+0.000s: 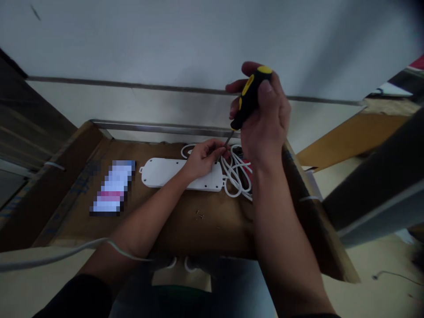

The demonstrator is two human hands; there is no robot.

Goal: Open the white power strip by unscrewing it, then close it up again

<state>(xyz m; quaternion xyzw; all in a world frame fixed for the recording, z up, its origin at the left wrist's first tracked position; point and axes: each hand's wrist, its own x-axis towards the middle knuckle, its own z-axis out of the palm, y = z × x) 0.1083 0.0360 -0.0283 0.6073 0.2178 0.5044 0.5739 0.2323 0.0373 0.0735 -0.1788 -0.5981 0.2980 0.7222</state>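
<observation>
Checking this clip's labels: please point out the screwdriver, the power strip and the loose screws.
Screwdriver [251,95], head view, black-and-yellow handle.
Power strip [160,172], head view, white casing's top face.
Loose screws [199,215], head view, middle of the small cluster on the cardboard.

A pixel-blurred flat object [112,187] is lying on the brown cardboard surface [215,232], and two tiny screws [199,215] are sitting on the cardboard well to its right. Behind the surface, a metal rail [159,128] is running along the white wall [198,44]. To the right, a thin dark cable [394,274] is trailing across the beige floor [364,256].
</observation>
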